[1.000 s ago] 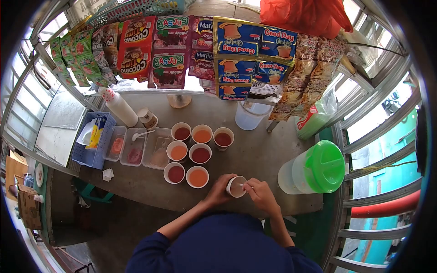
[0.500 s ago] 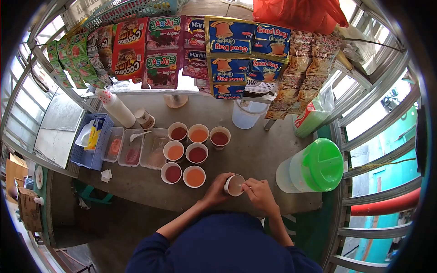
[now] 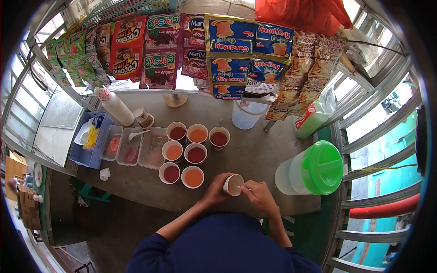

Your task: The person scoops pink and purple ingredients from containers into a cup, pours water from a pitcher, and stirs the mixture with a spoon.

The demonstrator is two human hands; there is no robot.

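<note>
My left hand (image 3: 215, 191) is wrapped round the side of a paper cup (image 3: 235, 185) near the table's front edge. A cloudy, pale pinkish-brown liquid shows in the cup, which tilts slightly. Over its right rim, my right hand (image 3: 260, 196) pinches the thin pale handle of what looks like a spoon (image 3: 248, 188); its lower end is hidden in the cup. Just left and beyond stand several filled paper cups, among them one with orange drink (image 3: 193, 177) and another with dark red drink (image 3: 197, 155).
A clear jug with a green lid (image 3: 322, 167) stands at right. Plastic tubs of powder (image 3: 130, 152), one with a white spoon (image 3: 139, 134), sit left beside a blue basket (image 3: 90, 152). Behind them is a stack of cups (image 3: 116, 109). Drink sachets (image 3: 161, 70) hang across the back.
The view has shifted very slightly. My right hand and the spoon handle have moved a little at the cup's rim; my left hand keeps its hold on the cup.
</note>
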